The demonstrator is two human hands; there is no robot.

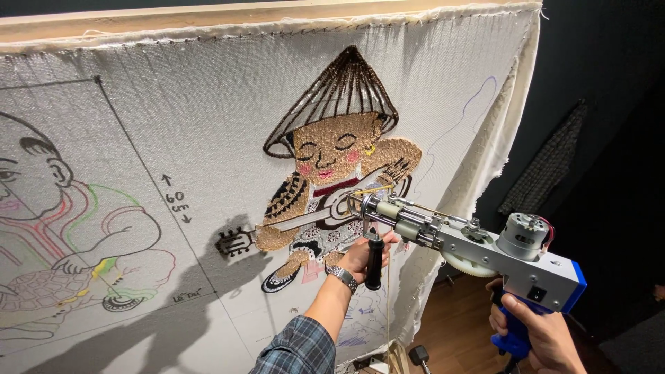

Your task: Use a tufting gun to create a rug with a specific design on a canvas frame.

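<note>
Tufting gun (478, 242): you're pressing its needle end against the stretched cloth (208, 125), at the tufted hat figure (332, 152).
L hand (360, 257): you're closing it round the black front grip, steadying aim.
R hand (537, 336): you're wrapping the blue rear handle, below-right of figure, bearing wt.

Tufting gun (485, 246): grey metal body, blue handle, black front grip. Cloth (208, 104): white, with black outline drawing. Tufted figure (332, 166): tan face, brown striped hat, pink cheeks. Sleeve (298, 350): blue-grey plaid.
</note>
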